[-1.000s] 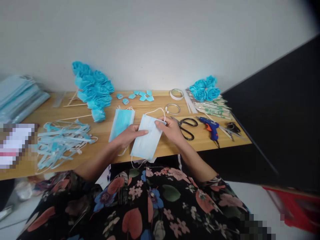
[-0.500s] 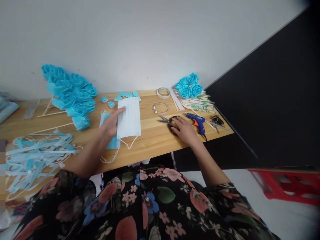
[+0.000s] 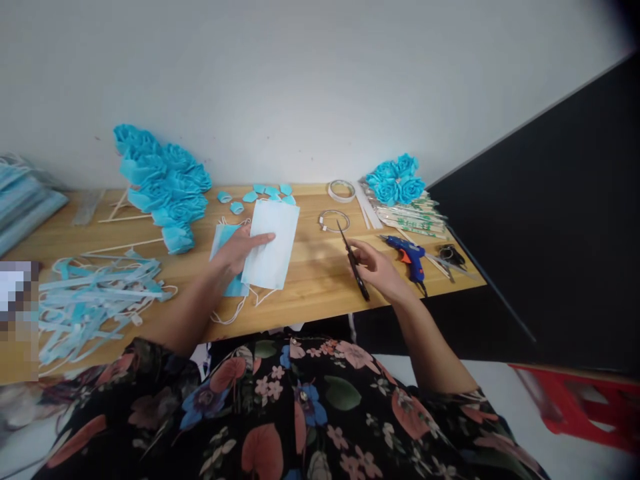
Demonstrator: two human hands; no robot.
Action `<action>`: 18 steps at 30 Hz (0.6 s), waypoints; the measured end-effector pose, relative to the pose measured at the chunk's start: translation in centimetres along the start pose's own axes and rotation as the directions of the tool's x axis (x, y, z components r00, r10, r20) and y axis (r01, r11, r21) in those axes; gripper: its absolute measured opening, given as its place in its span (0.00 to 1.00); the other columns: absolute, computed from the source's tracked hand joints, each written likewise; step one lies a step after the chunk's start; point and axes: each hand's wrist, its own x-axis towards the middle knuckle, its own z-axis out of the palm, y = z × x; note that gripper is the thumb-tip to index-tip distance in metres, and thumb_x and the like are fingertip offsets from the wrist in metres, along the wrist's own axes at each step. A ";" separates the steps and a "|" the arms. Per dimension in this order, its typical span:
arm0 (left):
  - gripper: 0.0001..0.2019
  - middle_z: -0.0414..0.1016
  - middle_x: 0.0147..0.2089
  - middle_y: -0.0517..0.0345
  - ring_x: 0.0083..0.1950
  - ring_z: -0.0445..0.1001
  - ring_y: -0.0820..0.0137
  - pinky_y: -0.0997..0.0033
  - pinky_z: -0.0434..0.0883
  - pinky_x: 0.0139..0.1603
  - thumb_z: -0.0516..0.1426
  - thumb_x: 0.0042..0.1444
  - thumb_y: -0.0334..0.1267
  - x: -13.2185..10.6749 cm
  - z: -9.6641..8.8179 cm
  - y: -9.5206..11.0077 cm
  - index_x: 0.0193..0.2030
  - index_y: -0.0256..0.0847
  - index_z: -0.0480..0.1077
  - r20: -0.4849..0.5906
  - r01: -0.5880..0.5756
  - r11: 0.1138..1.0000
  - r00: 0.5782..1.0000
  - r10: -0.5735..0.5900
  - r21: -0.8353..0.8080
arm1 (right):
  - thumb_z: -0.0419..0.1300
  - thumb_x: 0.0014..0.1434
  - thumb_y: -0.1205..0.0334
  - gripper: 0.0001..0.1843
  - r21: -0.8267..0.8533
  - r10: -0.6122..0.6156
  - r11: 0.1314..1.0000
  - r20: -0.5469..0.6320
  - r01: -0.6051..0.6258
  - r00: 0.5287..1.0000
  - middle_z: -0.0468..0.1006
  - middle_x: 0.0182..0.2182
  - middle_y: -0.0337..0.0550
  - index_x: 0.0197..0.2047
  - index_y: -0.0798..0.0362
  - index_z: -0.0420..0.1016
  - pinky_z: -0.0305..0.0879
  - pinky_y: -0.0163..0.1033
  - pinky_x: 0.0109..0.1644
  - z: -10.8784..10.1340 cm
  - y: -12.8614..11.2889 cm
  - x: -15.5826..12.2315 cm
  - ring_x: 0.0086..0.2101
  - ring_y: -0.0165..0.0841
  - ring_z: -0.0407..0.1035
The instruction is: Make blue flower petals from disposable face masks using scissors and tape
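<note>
My left hand [image 3: 240, 250] grips a face mask [image 3: 274, 243] by its left edge, thumb across the pale side. A white ear loop dangles under it. Beneath that hand another blue mask [image 3: 235, 288] lies on the table, partly covered. My right hand [image 3: 376, 268] holds black scissors [image 3: 356, 267] up off the wood, seen edge-on with the blades pointing away from me. A blue hot glue gun [image 3: 411, 257] lies just right of this hand. Behind the scissors rests a thin wire ring [image 3: 334, 221].
Blue fabric roses [image 3: 165, 180] on sticks stand at left, with cut mask strips [image 3: 100, 300] before them. Small blue pieces [image 3: 270, 192] and a tape roll [image 3: 341, 191] lie at the back. More blue roses [image 3: 395, 180] sit on wrapped sticks [image 3: 415, 219]. A red stool [image 3: 575, 407] stands at lower right.
My right hand has picked the scissors up from the table and turned them upright. The mask in my left hand has tilted slightly. The view has shifted a little left.
</note>
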 end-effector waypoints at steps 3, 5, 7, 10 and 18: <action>0.28 0.83 0.39 0.51 0.34 0.79 0.63 0.66 0.76 0.33 0.74 0.36 0.42 -0.3 0.0 0.1 0.45 0.37 0.74 0.044 0.011 0.998 0.999 -0.014 0.055 | 0.67 0.53 0.42 0.33 0.189 -0.016 0.982 0.069 0.003 0.997 0.72 0.35 0.41 0.57 0.50 0.74 0.69 0.38 0.33 1.3 -1.4 0.6 0.32 0.33 0.66; 0.30 0.83 0.39 0.51 0.34 0.79 0.63 0.67 0.75 0.33 0.74 0.34 0.44 -0.4 -0.2 0.3 0.45 0.37 0.74 0.078 0.030 0.995 0.996 -0.038 0.099 | 0.66 0.53 0.36 0.33 0.231 -0.039 0.973 0.097 0.016 0.995 0.70 0.34 0.41 0.54 0.50 0.75 0.68 0.37 0.31 1.7 -1.6 0.9 0.31 0.32 0.66; 0.31 0.83 0.40 0.51 0.34 0.79 0.63 0.67 0.75 0.33 0.74 0.34 0.46 -0.5 -0.3 0.4 0.45 0.37 0.74 0.114 0.044 0.988 0.992 -0.061 0.145 | 0.66 0.52 0.34 0.35 0.233 -0.040 0.972 0.141 0.006 0.989 0.70 0.34 0.41 0.53 0.52 0.75 0.68 0.35 0.30 1.9 -1.3 1.2 0.32 0.32 0.67; 0.30 0.83 0.40 0.52 0.34 0.78 0.65 0.68 0.75 0.34 0.74 0.34 0.46 -0.6 -0.4 0.5 0.45 0.37 0.75 0.163 0.054 0.979 0.983 -0.087 0.196 | 0.68 0.51 0.36 0.34 0.247 -0.013 0.969 0.158 -0.027 0.987 0.73 0.35 0.42 0.52 0.52 0.73 0.69 0.35 0.31 1.8 -1.2 1.8 0.35 0.33 0.70; 0.28 0.84 0.43 0.49 0.37 0.80 0.63 0.67 0.76 0.36 0.73 0.37 0.46 -0.9 0.2 -0.2 0.46 0.37 0.77 0.266 0.082 0.959 0.951 -0.156 0.271 | 0.76 0.44 0.47 0.33 0.248 -0.149 0.959 0.041 0.134 0.988 0.76 0.38 0.39 0.48 0.49 0.69 0.68 0.38 0.44 4.0 -3.7 6.0 0.38 0.32 0.71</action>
